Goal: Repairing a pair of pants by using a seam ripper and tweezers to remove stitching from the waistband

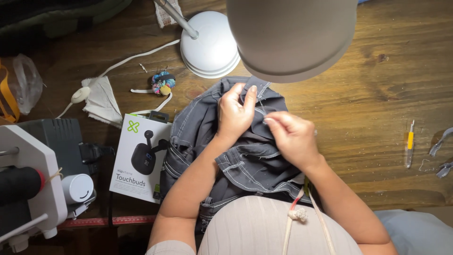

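A dark grey garment (198, 127) with white stitching lies bunched on the wooden table in front of me. My left hand (233, 113) pinches a fold of the fabric near its upper edge, thumb and fingers closed on the cloth. My right hand (292, 137) rests just right of it, fingertips pinched together on what looks like a thin thread or needle at the seam; the item itself is too small to make out.
A lamp shade (290, 38) hangs over the garment, its white base (210, 45) behind. A white earbuds box (139, 158) lies left, a sewing machine (28, 174) at far left. A yellow-handled seam ripper (409, 144) and metal clips (441, 141) lie right. A colourful pincushion (163, 82) sits behind the box.
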